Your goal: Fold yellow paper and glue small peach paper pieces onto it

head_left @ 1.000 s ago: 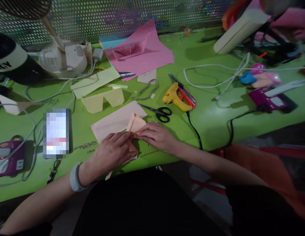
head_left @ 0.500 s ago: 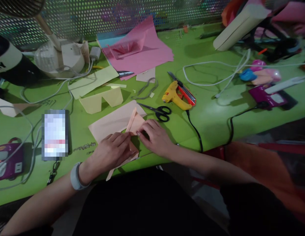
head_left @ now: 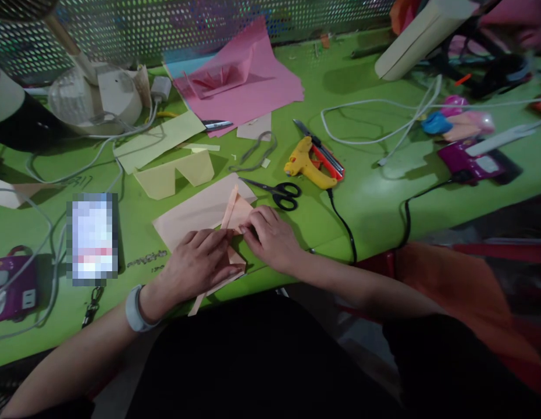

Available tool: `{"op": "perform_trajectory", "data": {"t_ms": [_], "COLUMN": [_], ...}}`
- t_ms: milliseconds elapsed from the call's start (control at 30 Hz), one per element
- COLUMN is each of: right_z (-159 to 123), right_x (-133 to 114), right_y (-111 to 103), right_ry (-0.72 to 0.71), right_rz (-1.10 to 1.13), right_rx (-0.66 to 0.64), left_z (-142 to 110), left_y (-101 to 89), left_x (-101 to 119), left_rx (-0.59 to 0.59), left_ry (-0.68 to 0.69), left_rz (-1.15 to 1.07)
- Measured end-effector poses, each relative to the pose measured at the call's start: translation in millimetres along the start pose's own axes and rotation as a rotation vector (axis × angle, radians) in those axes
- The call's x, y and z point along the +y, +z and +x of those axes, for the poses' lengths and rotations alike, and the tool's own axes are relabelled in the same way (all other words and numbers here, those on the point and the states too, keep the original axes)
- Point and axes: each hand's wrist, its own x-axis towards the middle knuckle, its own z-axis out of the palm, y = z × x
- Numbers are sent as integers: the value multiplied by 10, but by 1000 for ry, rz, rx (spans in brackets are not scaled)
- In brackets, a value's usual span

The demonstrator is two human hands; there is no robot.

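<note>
A peach folded paper piece [head_left: 236, 214] lies near the front edge of the green table [head_left: 366, 198], on top of a larger peach sheet [head_left: 196, 212]. My left hand [head_left: 200, 265] lies flat on the piece and presses it down, fingers stretched out. My right hand [head_left: 273, 238] touches the piece's right edge, its fingertips curled and pinching a raised flap.
Black scissors [head_left: 281, 193] and a yellow glue gun [head_left: 308, 169] lie just beyond my right hand. A phone [head_left: 92, 235] lies at the left. Yellow paper pieces [head_left: 174, 174], pink sheets [head_left: 244, 87], cables, and purple devices [head_left: 469, 166] are spread farther off.
My right hand slid back along the paper's right edge and a flap now stands up. The left hand stayed pressed on the piece.
</note>
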Motion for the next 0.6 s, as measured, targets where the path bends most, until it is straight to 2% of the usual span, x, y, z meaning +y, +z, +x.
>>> {"op": "perform_trajectory", "data": {"t_ms": [133,367,600], "right_z": [3,4,-6], "right_x": [3,-8,-4], "right_y": [10,-10,12], "right_ry": [-3,1,13], "right_rz": [-34,-37,-32], "right_rx": [-8,-41,-20], "left_z": [-4,-46,-67], "left_y": [-23,-88,-37], "left_x": [-4,-14,-25], "left_rx": [-29,-84,-50], "left_ry": [-23,17,60], "left_rz": [-2,65,155]}}
